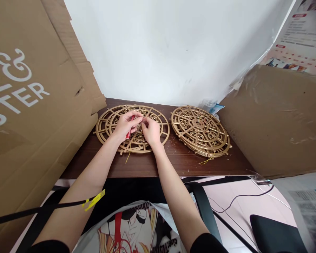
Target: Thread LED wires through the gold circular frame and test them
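Note:
My left hand is curled around a slim red-handled tool, whose exact kind is hidden by the fingers. Its thumb and forefinger meet the fingertips of my right hand, which is closed in a pinch. What the right fingers hold is too small to make out. Both hands are over the middle of a round gold openwork frame with spokes and scroll ornaments, lying flat. A thin yellow wire hangs over its near edge.
On the brown tabletop, a stack of similar gold frames lies to the right, with yellow wire ends. Large cardboard boxes stand at left and right. Behind is a white wall. A black cable with a yellow tag crosses my left forearm.

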Demonstrator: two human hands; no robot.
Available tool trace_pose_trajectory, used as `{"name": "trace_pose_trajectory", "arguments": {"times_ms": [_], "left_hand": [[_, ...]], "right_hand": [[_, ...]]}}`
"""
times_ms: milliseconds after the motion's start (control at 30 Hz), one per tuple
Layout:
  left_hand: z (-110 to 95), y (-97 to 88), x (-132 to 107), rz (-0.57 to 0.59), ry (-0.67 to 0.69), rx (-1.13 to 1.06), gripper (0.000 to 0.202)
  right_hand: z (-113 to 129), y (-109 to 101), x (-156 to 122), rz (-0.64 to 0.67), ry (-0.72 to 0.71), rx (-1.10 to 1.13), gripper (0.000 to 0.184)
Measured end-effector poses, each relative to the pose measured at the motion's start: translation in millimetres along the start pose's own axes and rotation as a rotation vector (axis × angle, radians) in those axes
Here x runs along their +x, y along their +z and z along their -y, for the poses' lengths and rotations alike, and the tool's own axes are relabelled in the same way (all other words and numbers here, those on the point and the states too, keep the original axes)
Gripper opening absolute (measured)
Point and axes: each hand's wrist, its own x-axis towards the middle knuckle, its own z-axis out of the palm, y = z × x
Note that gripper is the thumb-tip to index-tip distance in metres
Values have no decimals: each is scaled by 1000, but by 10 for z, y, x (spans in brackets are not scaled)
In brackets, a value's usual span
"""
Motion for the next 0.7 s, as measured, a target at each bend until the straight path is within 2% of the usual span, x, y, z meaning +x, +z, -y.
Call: {"name": "trace_pose_trajectory", "arguments": {"times_ms": [100,167,267,333,400,500,567,700], "left_hand": [[-15,1,-9,-115,122,146,11],[-33,0,-19,-160,253,370,5],[-47,-2,-26,-130,402,792,21],[-38,-11,-22,-95,401,996,30],[-18,-32,-9,-91,357,1103,34],[12,-87,20,-74,252,1161,31],[26,-125,38,-18,195,1172,27],[46,-162,64,71,206,1178,24]], "right_hand": [[6,-12,-4,3,46,39,16],[6,-16,-4,1,52,53,15],[8,-17,3,-2,58,28,13],[12,-18,8,-10,73,11,14],[16,-21,11,-23,92,19,15],[21,-30,11,-58,104,85,13],[28,-40,13,-83,105,123,12],[48,-57,24,-104,132,121,10]]}}
